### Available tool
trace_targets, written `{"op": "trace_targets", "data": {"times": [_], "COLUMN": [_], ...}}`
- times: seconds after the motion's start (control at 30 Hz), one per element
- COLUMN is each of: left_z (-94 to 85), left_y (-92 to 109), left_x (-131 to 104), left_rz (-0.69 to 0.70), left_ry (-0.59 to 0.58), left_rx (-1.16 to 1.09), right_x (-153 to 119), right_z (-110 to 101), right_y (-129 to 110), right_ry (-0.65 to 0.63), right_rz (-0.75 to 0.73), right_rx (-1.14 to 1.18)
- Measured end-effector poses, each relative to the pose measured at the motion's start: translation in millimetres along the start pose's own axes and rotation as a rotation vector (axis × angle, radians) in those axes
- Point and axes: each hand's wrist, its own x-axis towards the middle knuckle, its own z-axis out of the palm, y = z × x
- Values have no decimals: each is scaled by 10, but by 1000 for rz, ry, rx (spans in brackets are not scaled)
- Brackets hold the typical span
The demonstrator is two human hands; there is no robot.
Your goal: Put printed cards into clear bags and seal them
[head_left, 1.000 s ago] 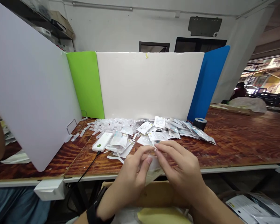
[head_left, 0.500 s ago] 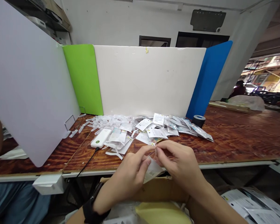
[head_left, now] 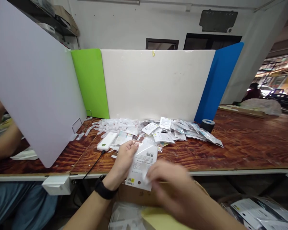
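My left hand (head_left: 125, 158) pinches the upper left edge of a white printed card packet (head_left: 143, 163) with small text, a barcode and a hole. The packet hangs tilted above the table's front edge. At the packet's lower right side is my right hand (head_left: 169, 182), smeared by motion. A small white blurred thing (head_left: 146, 176) shows at its fingertips; I cannot make out what it is or whether the fingers grip it. Beyond the packet lie a heap of similar packets (head_left: 163, 137) and a pile of small white plastic pieces (head_left: 120, 124).
A white power bank (head_left: 107, 141) with a black cable lies left of the packets. A black tape roll (head_left: 207, 125) stands at right. White, green and blue panels (head_left: 158, 86) enclose the work area. Below is a cardboard box (head_left: 144, 195). Another person's arm (head_left: 7, 140) is at left.
My hands have come apart from their pinch together. The printed packet now shows its text side in my left hand, while my right hand has swept lower. The camera view has shifted slightly.
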Motion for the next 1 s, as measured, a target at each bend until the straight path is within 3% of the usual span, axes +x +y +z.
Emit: {"op": "trace_targets", "data": {"times": [0.03, 0.07, 0.17, 0.27, 0.4, 0.43, 0.5, 0.6, 0.67, 0.73, 0.83, 1.0], "left_z": [6, 13, 20, 18, 53, 70, 102, 114, 94, 65, 19, -68], "left_y": [-7, -11, -4, 18, 58, 72, 109, 194, 256, 304, 336, 330], "left_x": [0, -3, -8, -11, -65, -91, -152, -240, -287, -326, -377, -451], "left_rz": [4, 6, 13, 29, 34, 26, -2, -53, -72, -61, 25, 144], "left_ry": [6, 11, 17, 30, 41, 35, 8, -50, -78, -103, -132, -183], "left_rx": [-1, 0, -4, -30, -82, -93, -117, -146, -149, -148, -135, -81], "right_x": [-31, -59, -84, -7, 134, 155, 175, 164, 143, 119, 87, 46], "right_z": [107, 206, 348, 197, -69, -93, -95, -67, -78, -119, -212, -340], "right_y": [-18, -25, 1, 99, 338, 397, 485, 523, 508, 488, 476, 441], "right_ry": [-288, -407, -543, -396, 153, 222, 212, 108, 143, 176, 182, 49], "right_rz": [-23, -67, -104, 141, 638, 699, 740, 755, 747, 672, 446, 189], "right_rx": [-45, -56, -107, -74, 161, 283, 583, 944, 1021, 988, 820, 593]}}
